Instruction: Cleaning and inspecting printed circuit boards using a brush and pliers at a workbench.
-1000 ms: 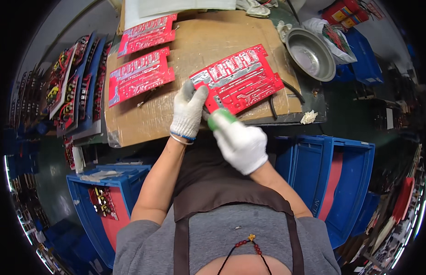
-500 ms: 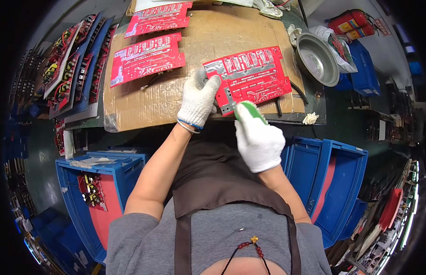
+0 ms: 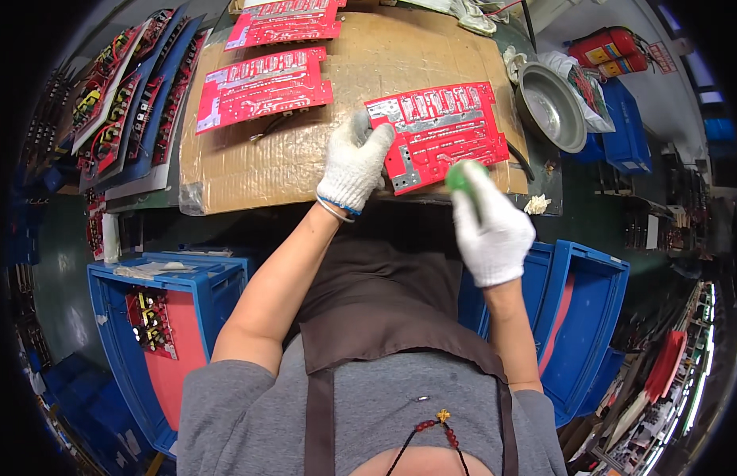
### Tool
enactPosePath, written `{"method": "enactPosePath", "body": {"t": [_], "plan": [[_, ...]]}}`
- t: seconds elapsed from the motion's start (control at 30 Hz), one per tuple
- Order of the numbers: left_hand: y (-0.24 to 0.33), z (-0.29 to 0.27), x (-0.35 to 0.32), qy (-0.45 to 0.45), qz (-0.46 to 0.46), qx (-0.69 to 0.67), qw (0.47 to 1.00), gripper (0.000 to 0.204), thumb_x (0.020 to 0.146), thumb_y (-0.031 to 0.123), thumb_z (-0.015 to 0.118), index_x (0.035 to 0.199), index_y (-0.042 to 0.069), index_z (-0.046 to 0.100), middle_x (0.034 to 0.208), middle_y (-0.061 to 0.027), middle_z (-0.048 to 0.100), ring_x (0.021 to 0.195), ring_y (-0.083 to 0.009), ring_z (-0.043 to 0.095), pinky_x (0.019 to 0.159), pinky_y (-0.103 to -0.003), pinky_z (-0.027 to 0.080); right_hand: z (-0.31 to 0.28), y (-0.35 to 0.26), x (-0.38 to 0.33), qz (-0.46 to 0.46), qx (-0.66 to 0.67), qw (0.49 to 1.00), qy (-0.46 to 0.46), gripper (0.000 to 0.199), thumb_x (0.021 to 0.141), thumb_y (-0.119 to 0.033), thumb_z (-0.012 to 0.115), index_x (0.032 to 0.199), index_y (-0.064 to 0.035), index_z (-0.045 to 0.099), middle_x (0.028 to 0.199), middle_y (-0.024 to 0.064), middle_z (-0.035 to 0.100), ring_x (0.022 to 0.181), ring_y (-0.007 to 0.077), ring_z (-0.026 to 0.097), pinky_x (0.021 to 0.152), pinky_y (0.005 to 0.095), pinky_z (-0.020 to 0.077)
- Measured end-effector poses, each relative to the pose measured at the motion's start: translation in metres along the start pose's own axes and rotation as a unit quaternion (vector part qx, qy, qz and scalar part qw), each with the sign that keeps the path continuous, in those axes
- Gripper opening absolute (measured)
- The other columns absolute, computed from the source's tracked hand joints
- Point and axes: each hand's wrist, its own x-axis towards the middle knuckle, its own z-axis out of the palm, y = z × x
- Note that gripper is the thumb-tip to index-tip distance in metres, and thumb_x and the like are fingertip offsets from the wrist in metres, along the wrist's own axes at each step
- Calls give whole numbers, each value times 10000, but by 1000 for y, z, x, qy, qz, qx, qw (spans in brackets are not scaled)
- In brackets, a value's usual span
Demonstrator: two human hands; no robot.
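1. Red board (image 3: 448,135), solder side up, sits tilted over the near right part of the cardboard (image 3: 384,71) on the counter (image 3: 552,208); its printed marks are too small to read.
2. Extinguisher (image 3: 616,40), far right: red, with a yellow label too small to make out; a pale sign (image 3: 662,57) with red print is beside it.
3. Left hand (image 3: 356,163), in a white knit glove, is clamped on the red board's left edge, thumb over the face.
4. Right hand (image 3: 491,226), gloved too, is closed around a green tool (image 3: 466,176) at the board's lower right edge; blur hides whether tool and board touch.
5. The hands are apart, both forearms reaching forward.
6. Two more boards, one near (image 3: 265,89) and one far (image 3: 285,20), lie left of the held one.
7. Beyond its right end stand a metal bowl (image 3: 552,107) and a plastic bag (image 3: 579,83); a black cable (image 3: 521,163) lies just beside that end.
8. Blue bins stand below, left (image 3: 178,274) and right (image 3: 594,317).
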Motion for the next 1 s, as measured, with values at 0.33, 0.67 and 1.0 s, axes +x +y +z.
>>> {"method": "enactPosePath", "body": {"t": [0.33,0.67,1.0], "plan": [[1,3,-2,0,-13,-24,1000,253,970,90,636,1179,-52,661,1030,-97,730,871,-136,687,777,-301,574,2,-14,-10,1,37,998,-48,348,888,-112,760,1234,-102,724,1077,156,764,906,282,773,793,341,611],[1,5,0,13,-10,-12,1000,275,970,121,639,1170,-65,665,997,-105,732,860,-134,684,778,-298,569,16,-24,-19,-24,26,991,-126,355,873,-161,758,1227,-148,728,1054,134,764,827,295,762,736,351,606],[3,3,-3,-6,-36,19,999,265,974,117,631,1173,-55,658,972,-96,728,808,-130,687,704,-292,570,21,-33,-16,-78,-53,989,-117,320,876,-161,757,1196,-151,740,1040,119,768,773,305,751,697,368,599]]}}
